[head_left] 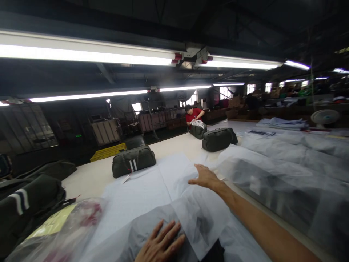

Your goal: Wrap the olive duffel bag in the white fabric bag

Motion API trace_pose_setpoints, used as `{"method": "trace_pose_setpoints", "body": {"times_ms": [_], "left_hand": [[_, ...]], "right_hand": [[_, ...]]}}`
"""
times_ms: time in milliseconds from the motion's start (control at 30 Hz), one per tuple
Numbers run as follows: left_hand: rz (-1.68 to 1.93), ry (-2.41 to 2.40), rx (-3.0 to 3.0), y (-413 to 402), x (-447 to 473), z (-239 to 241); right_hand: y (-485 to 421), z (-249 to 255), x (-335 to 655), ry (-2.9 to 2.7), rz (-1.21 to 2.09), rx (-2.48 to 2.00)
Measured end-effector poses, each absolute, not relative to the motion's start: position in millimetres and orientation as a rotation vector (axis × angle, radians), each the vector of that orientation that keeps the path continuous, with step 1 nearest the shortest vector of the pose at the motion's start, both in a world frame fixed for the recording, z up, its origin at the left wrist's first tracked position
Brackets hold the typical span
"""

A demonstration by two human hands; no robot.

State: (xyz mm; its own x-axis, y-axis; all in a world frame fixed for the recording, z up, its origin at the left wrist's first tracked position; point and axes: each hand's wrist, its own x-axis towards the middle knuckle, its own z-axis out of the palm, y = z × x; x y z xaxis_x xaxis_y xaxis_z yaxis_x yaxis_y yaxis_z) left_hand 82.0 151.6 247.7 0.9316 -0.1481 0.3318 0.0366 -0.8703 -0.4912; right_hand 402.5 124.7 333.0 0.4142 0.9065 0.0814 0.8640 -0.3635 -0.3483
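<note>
A: Your left hand [162,242] lies flat, fingers parted, on the grey bundle [136,231]; that probably steadies it under the loose film [200,222].

B: To its left, a see-through packet [91,213] lies beside the bundle. Your right hand [203,177] reaches farther out, thumb well apart from the fingers, over the film. I can't tell whether it touches.

A: Right of that forearm, you have wrapped bags [272,171], perhaps set aside to leave you room.

B: Beyond your hands on the worktop [170,144], a striped bag [133,161] sits left, a plain bag [219,140] right, seemingly within easy reach. Past them, a person [195,114] in red leans over another bag [198,131].
</note>
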Motion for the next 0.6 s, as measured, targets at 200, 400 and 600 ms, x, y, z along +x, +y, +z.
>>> {"method": "trace_pose_setpoints", "body": {"times_ms": [200,400,600], "left_hand": [[-0.63,-0.084,-2.761,153.9,114.0,245.5],[-0.777,-0.022,-2.381,153.3,126.3,240.9],[-0.816,0.062,-2.322,151.2,122.9,238.1]], "right_hand": [[150.7,305.6,396.6,-1.479,0.182,-2.498],[155.2,283.7,416.0,-1.479,0.142,-2.549],[158.9,273.4,443.8,-1.396,0.196,-2.546]]}}
